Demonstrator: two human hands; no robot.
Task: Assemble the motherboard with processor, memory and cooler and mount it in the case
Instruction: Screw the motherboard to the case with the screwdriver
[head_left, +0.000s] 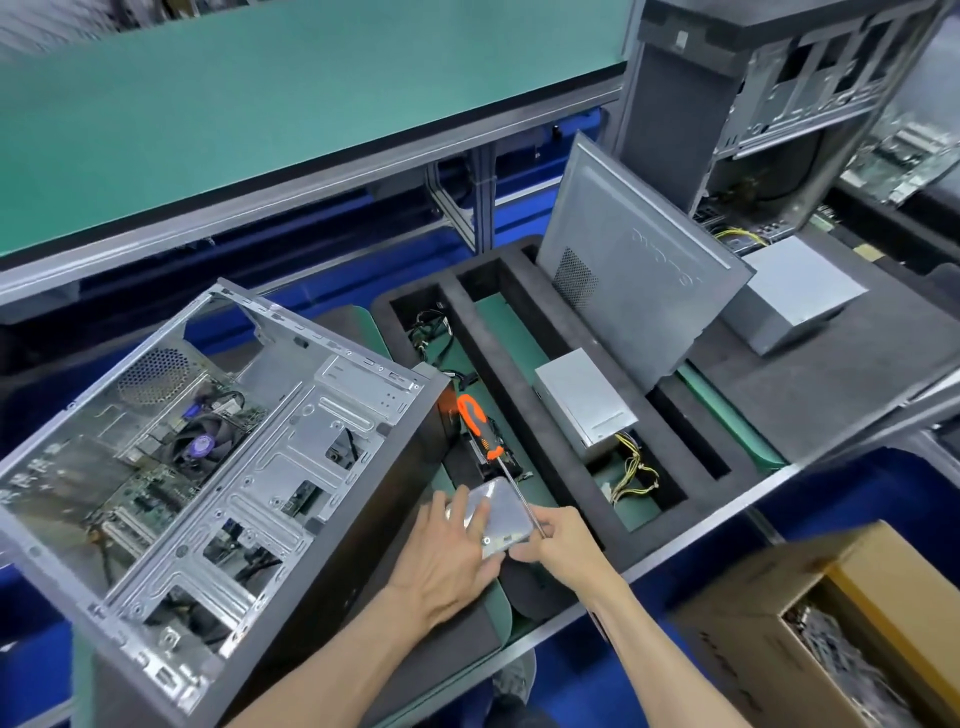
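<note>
The head view looks down on a workbench where an open computer case (208, 467) lies on its side at the left, tilted toward the camera. Inside it sits the motherboard (140, 488), with the cooler fan (200, 444) already on it near the perforated rear vent.

Just right of the case, both hands meet over a small clear plastic box (501, 512). The left hand (447, 558) lies over its near-left corner with fingers spread and mostly straight, pressing on it. The right hand (563, 540) pinches the box's right edge, and the metal shaft of a screwdriver (480, 423) runs down to that hand's fingertips; whether the fingers actually grip the shaft I cannot tell. The screwdriver's orange-and-black handle points up and away, close to the case's front corner.

Behind the hands is a black foam tray (566, 483) with long slots. One slot holds a silver power supply (584, 402) with yellow cables; a grey side panel (639, 291) stands tilted in another slot. A second power supply (795, 293) lies further right on the foam, and another case (753, 104) stands upright beyond it. A cardboard box (831, 623) is at the lower right.
</note>
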